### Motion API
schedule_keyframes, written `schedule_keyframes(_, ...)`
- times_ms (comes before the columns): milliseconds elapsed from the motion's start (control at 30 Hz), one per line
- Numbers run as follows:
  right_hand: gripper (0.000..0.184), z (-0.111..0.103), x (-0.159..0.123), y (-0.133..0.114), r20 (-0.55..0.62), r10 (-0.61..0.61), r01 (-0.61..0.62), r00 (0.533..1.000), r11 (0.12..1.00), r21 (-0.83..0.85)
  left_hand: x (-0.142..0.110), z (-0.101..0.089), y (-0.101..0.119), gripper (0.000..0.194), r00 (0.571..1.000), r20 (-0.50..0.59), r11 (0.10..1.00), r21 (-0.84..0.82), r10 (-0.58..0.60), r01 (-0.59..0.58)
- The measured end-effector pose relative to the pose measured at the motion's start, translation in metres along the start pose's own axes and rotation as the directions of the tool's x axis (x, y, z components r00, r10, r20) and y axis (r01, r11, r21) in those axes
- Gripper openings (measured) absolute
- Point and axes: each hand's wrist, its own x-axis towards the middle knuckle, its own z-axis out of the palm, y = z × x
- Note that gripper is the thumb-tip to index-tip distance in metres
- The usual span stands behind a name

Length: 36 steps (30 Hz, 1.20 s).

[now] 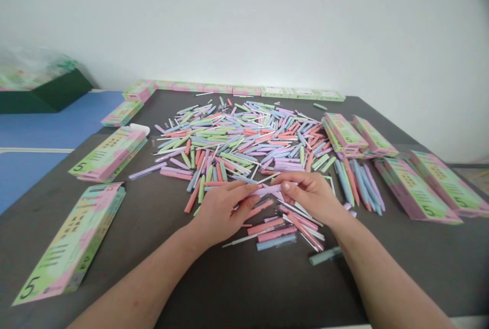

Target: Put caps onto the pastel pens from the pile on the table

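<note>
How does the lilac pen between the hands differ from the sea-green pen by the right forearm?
The lilac pen is paler than the sea-green pen. The left hand and right hand grip the lilac pen; the sea-green pen lies untouched on the dark tabletop. Both are slim and straight.

1. A small hand-packing workroom.
2. A dark table [252, 288] heaped with loose pastel pens [237, 140].
3. Printed retail boxes [72, 242] lined along the table's edges.
4. A dark green carton [57, 92] on blue flooring [57, 120], beside a plain white wall [244, 23].
</note>
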Motion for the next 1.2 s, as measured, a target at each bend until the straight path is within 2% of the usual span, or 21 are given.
schedule_keyframes(100,0.035,-0.002,-0.001,-0.002,0.059,-0.022,0.015,0.998,0.993,0.120,0.001,-0.001,0.000,0.025,1.000,0.009,0.999,-0.029,-0.027,0.027)
schedule_keyframes(167,0.038,-0.005,-0.002,-0.003,0.074,-0.044,0.034,0.996,0.990,0.136,0.001,-0.001,-0.001,0.025,0.999,0.009,0.999,-0.035,-0.036,0.037)
schedule_keyframes(333,0.018,-0.010,-0.001,-0.003,-0.022,-0.040,0.040,0.999,0.999,0.031,0.001,0.000,-0.004,0.023,1.000,-0.012,0.999,-0.046,-0.027,0.027)
schedule_keyframes(500,0.024,-0.009,0.000,0.000,-0.035,0.013,-0.015,0.999,0.999,-0.039,0.000,0.001,-0.005,0.023,1.000,-0.016,1.000,-0.028,-0.004,0.003)
schedule_keyframes(667,0.043,-0.008,0.000,0.004,0.012,-0.013,0.015,1.000,0.984,-0.177,0.000,0.002,-0.004,0.023,1.000,-0.007,1.000,-0.016,0.003,-0.003)
schedule_keyframes(733,0.040,-0.009,0.000,0.004,0.023,-0.017,0.020,1.000,0.990,-0.139,0.000,0.001,-0.004,0.023,1.000,-0.003,1.000,-0.020,0.002,-0.002)
schedule_keyframes(800,0.028,-0.009,0.000,0.003,0.016,-0.035,0.036,0.999,0.998,-0.055,0.000,0.000,-0.003,0.023,1.000,-0.003,1.000,-0.025,-0.006,0.006)
schedule_keyframes(867,0.029,-0.010,0.000,0.001,-0.004,-0.065,0.065,0.998,0.998,-0.003,0.000,-0.001,-0.002,0.022,1.000,-0.002,0.999,-0.026,-0.022,0.022)
schedule_keyframes(967,0.022,-0.011,-0.001,0.000,-0.022,-0.083,0.082,0.996,0.996,-0.032,0.000,-0.002,-0.003,0.023,0.999,-0.009,0.999,-0.017,-0.037,0.037)
schedule_keyframes(1033,0.019,-0.011,-0.001,0.000,-0.035,-0.049,0.047,0.998,0.998,-0.053,0.000,-0.002,-0.004,0.022,0.999,-0.016,0.999,-0.010,-0.033,0.033)
schedule_keyframes(1133,0.024,-0.010,0.000,0.003,-0.032,-0.012,0.010,0.999,0.996,-0.088,0.001,-0.001,-0.005,0.022,1.000,-0.015,1.000,0.005,-0.015,0.015)
schedule_keyframes(1200,0.034,-0.009,0.001,0.004,-0.011,-0.027,0.025,1.000,0.986,-0.166,0.001,0.000,-0.006,0.022,1.000,-0.006,1.000,0.014,-0.002,0.003)
